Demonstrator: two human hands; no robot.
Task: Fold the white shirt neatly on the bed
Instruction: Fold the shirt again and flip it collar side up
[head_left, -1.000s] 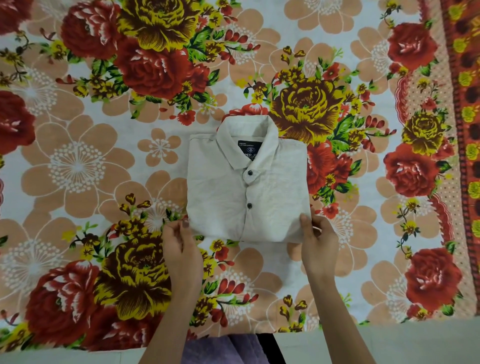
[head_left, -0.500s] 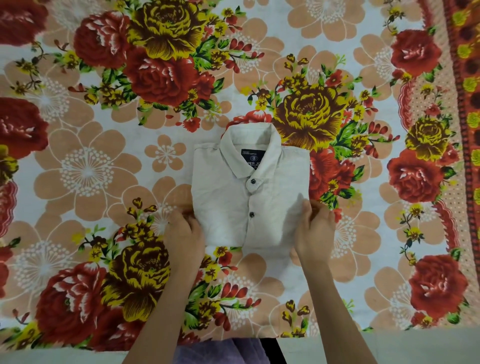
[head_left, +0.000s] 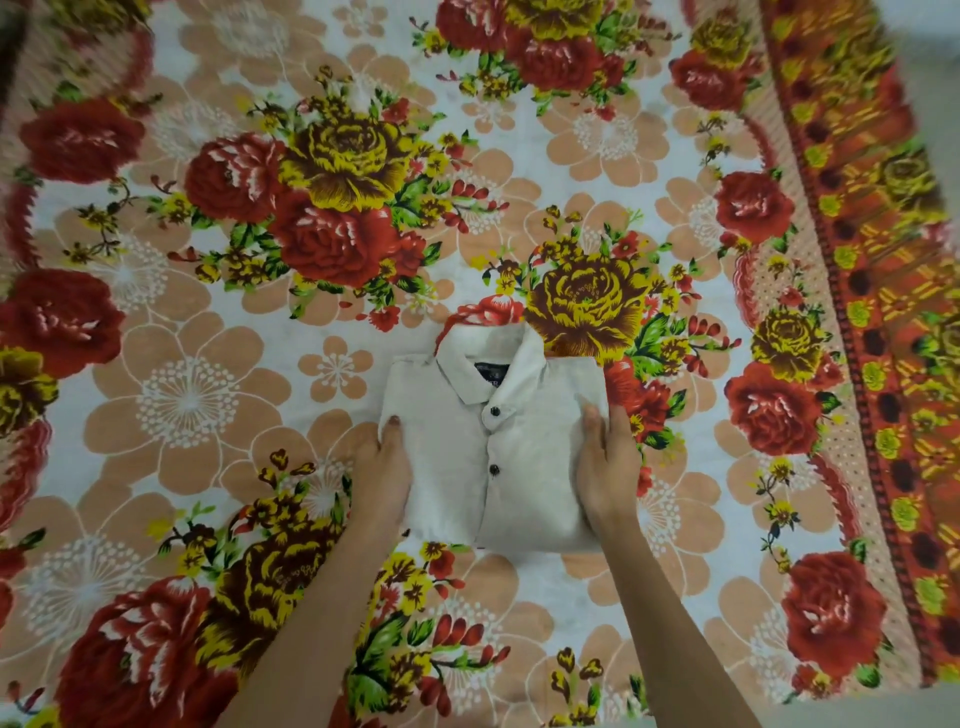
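Head view: one white shirt (head_left: 530, 467), folded to a compact rectangle, collar (head_left: 493, 364) away from the person, two dark buttons (head_left: 494, 411) showing. It lies on the floral bed (head_left: 156, 395) between two hands. The left hand (head_left: 384, 467) and right hand (head_left: 605, 467) each clasp a side edge, thumb on top.

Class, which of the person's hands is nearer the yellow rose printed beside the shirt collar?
Right. The right hand holds the shirt's edge just below the rose; the left hand is across the shirt.
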